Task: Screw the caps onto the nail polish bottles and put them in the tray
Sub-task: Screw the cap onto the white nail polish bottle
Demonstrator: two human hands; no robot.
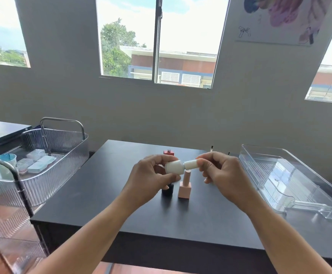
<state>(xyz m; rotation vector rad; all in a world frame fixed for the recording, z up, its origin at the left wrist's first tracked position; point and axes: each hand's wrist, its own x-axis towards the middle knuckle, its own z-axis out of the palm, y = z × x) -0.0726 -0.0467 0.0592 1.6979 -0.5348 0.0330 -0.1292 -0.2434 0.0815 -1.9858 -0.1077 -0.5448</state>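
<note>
My left hand [151, 178] grips a white nail polish bottle [174, 167], held sideways above the black table [105, 194]. My right hand [218, 171] pinches its white cap [190, 164], which sits against the bottle's neck. Below them a pink bottle [184, 187] stands upright with its cap on. A dark bottle [167, 190] stands to its left, partly hidden by my left hand. A red bottle [169, 152] without a cap stands farther back. The clear plastic tray [291, 175] lies at the right with nothing in it.
Two brush tips [212, 148] stick up behind my right hand at the table's back. A clear ribbed trolley [52, 155] with small boxes and a cup stands to the left. The wall and windows are behind the table.
</note>
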